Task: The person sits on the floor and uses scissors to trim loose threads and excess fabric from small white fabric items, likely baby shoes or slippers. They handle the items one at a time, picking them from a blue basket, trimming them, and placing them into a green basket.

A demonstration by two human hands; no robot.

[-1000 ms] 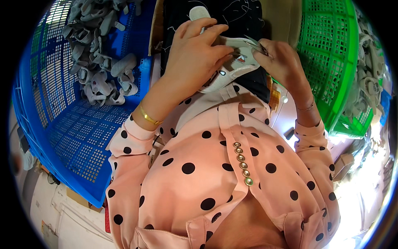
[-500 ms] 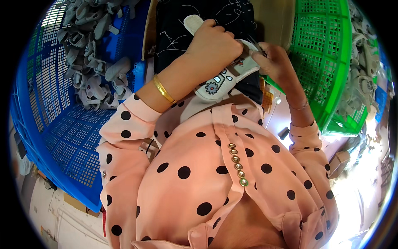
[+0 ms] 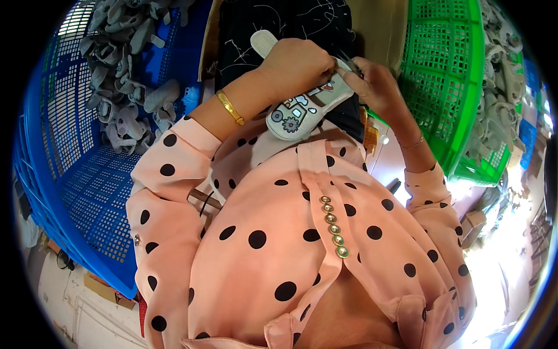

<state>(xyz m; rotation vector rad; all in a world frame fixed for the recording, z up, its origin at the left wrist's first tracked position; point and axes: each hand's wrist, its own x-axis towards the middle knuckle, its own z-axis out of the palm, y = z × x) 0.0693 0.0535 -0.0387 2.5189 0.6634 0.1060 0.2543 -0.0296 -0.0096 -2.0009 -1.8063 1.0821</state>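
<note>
My left hand (image 3: 299, 70) grips a small grey shoe piece (image 3: 302, 107) with a cartoon vehicle picture on it, held over my lap. My right hand (image 3: 375, 84) pinches a thin dark metal tool (image 3: 347, 61), likely small scissors, at the shoe piece's upper edge. Both hands meet over a black cloth (image 3: 290, 23) strewn with pale thread ends. A gold bangle (image 3: 231, 107) sits on my left wrist. My pink dotted sleeves fill the lower half of the view.
A blue plastic crate (image 3: 75, 174) on my left holds several grey shoe pieces (image 3: 125, 87). A green plastic crate (image 3: 453, 81) on my right holds more grey pieces (image 3: 494, 99). Cardboard (image 3: 378, 23) lies behind the black cloth.
The shoe piece has been turned in my hands, so its printed side now faces up. My left hand shifted up over its top, and my right hand brought the tool to its edge.
</note>
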